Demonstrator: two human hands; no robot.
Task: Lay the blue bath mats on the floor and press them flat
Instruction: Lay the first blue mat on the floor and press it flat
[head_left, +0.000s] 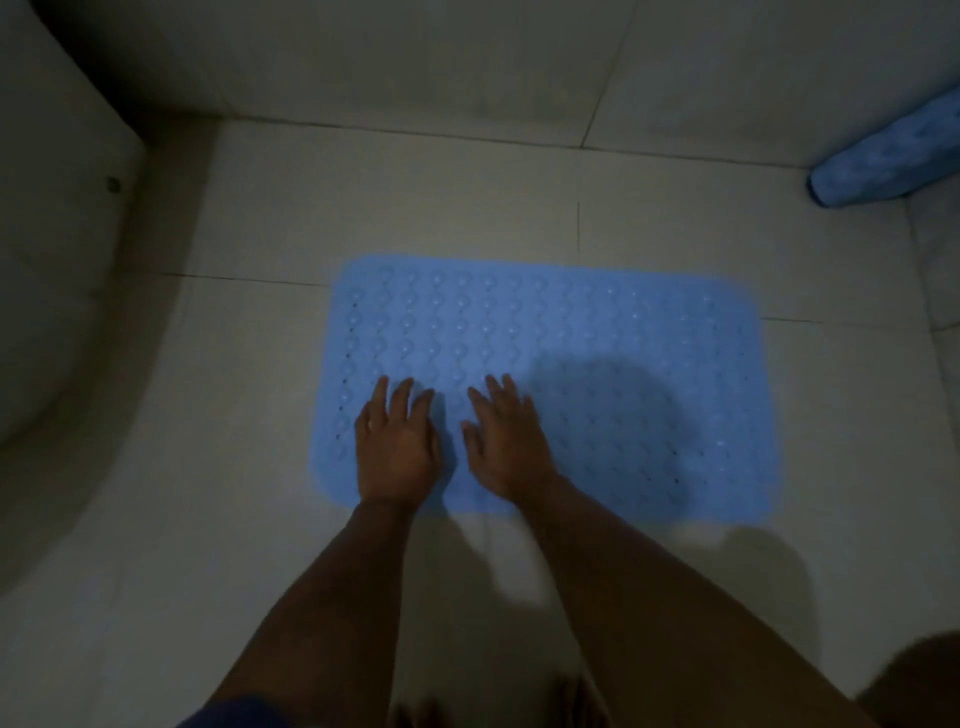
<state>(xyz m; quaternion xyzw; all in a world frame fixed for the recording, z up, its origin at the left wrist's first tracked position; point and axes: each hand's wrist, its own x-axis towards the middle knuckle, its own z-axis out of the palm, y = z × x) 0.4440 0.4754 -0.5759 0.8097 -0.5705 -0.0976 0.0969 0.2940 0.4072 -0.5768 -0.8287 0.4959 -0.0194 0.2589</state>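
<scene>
A light blue rubber bath mat with rows of bumps and small holes lies flat on the pale tiled floor. My left hand rests palm down on its near left part, fingers spread. Just to the right, my right hand lies palm down on the mat as well, fingers apart. Neither hand holds anything. A second blue mat, fluffy and rolled or folded, sits at the far right by the wall.
A white toilet base curves along the left side. A tiled wall rises just behind the mat. The room is dim. A round shadow falls on the mat's right half.
</scene>
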